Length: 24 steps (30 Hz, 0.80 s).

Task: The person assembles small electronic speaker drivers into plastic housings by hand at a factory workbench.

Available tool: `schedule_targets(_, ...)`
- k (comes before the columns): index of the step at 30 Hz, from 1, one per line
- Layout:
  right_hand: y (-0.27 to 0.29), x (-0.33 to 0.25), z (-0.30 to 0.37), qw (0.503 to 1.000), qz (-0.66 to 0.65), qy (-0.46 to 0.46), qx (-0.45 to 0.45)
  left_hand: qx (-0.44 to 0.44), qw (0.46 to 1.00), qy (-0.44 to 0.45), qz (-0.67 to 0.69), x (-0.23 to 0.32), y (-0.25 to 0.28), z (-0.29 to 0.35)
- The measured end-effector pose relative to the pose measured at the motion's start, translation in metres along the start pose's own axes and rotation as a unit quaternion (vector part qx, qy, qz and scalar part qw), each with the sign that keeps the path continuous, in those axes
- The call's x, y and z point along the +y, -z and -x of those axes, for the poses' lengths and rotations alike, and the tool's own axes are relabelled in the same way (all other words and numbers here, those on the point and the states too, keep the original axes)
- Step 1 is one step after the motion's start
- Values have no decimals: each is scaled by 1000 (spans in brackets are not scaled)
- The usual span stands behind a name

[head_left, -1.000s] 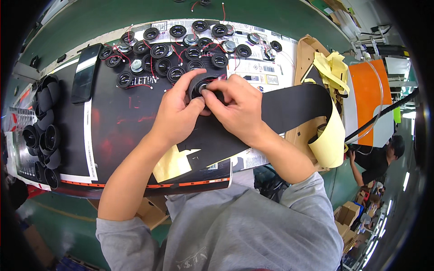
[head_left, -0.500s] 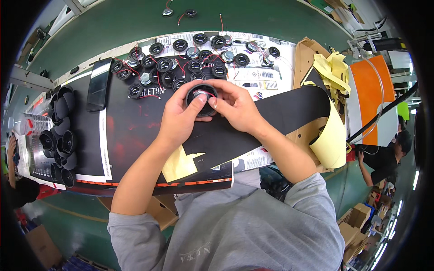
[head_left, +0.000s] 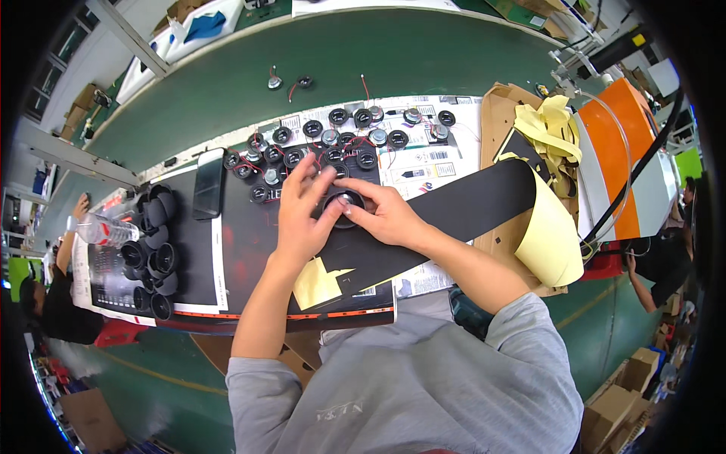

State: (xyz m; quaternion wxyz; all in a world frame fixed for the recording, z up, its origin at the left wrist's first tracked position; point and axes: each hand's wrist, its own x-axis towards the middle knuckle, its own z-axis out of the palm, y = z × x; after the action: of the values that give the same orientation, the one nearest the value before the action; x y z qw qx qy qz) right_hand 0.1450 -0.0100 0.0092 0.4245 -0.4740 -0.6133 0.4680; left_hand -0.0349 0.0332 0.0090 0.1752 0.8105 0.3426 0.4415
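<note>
My right hand [head_left: 389, 216] grips a round black cup-shaped housing [head_left: 342, 222] above the dark mat, fingers round its far side and thumb at its opening. What sits inside the housing is mostly hidden by the thumbs. Beside it my left hand [head_left: 302, 208] has its fingers spread and raised, with the thumb close to the rim; whether the thumb touches cannot be told. Just beyond the hands lie several small round speakers [head_left: 312, 129] with red wires, some showing black cones and others metal backs. A black sheet strip [head_left: 469, 189] runs rightward from under my hands.
At the left stand several stacked black cup housings [head_left: 162, 259], a phone [head_left: 209, 184] and a clear bottle [head_left: 106, 229]. A yellow paper piece [head_left: 316, 284] lies near the front edge. Rightward are curled yellow backing [head_left: 550, 242], cardboard [head_left: 495, 250] and an orange-and-white machine [head_left: 616, 151]. Other people sit at both sides.
My left hand has let go of the housing and opened, its fingers lifting away. The right hand keeps hold. The view has shifted, showing more of the far bench.
</note>
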Motion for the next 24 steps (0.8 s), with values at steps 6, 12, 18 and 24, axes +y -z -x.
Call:
schedule_targets(6,-7,12,-5,982,-178,-64,-7,0,925,162,343,0,3,6)
schedule_targets(12,-6,9,-8,966,-230,-118,-23,44,797,276,535,-9,0,8)
schedule_targets(18,-5,13,-10,970,-200,-135,-23,-43,833,193,517,-6,-1,7)
schedule_targets(24,-3,11,-9,966,-228,-120,30,-5,740,263,619,-16,-1,8)
